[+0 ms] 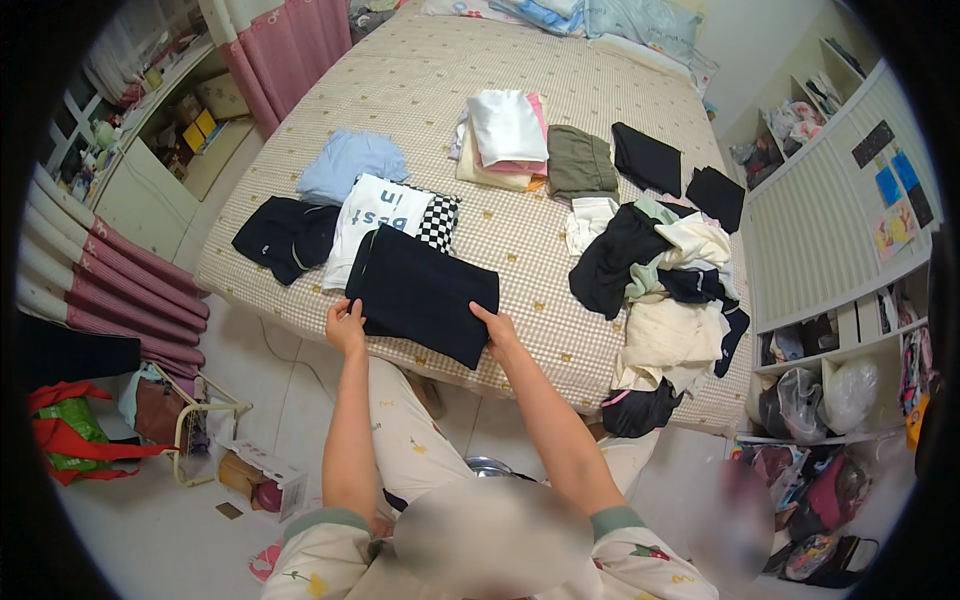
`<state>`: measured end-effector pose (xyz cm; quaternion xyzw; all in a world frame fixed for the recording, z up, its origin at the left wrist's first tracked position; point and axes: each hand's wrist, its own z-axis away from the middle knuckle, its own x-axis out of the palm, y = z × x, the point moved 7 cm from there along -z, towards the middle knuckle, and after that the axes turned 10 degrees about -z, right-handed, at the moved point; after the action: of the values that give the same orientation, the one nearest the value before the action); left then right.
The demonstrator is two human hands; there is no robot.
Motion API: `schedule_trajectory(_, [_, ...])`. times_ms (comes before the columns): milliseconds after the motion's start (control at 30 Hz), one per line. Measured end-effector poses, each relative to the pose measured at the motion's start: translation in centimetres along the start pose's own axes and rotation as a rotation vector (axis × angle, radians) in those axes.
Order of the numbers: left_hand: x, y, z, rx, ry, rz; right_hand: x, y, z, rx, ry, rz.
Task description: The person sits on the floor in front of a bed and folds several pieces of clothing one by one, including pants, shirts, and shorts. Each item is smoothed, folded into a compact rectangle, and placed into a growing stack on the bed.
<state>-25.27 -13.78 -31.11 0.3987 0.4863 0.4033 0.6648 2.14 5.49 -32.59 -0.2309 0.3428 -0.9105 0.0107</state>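
A dark navy garment (425, 295), folded into a flat rectangle, is held between my two hands over the near edge of the bed. My left hand (346, 326) pinches its lower left corner. On the right side, my right hand (495, 328) grips its edge with the thumb on top and the fingers partly hidden beneath. Just beyond it lies a white T-shirt (365, 215) with blue lettering, partly covered by the navy garment, with a black-and-white checkered cloth (438, 222) beside it. To the left are a crumpled dark top (285, 238) and a light blue garment (350, 165).
A stack of folded clothes with a white one on top (510, 130), folded olive shorts (581, 163) and black folded pieces (647, 158) lie farther back on the bed (400, 75). A loose clothes heap (670, 280) sits at right. Shelves (800, 375) stand right; a metal-framed stool (205, 405) stands left.
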Motion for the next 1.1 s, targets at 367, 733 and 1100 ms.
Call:
schedule_trajectory(367, [-0.3, 3.2, 0.2, 0.356, -0.24, -0.08, 0.5, -10.4, 3.3, -0.219, -0.193, 0.022])
schedule_trajectory(733, [4.9, 7.8, 10.6, 0.261, -0.539, 0.145, 11.3, -28.5, 22.3, -1.18, -0.197, 1.615])
schedule_trajectory(1100, [10.3, 1.5, 16.2, 0.217, -0.773, -0.17, -5.0, -2.1, 12.6, -0.846, -0.019, 1.749])
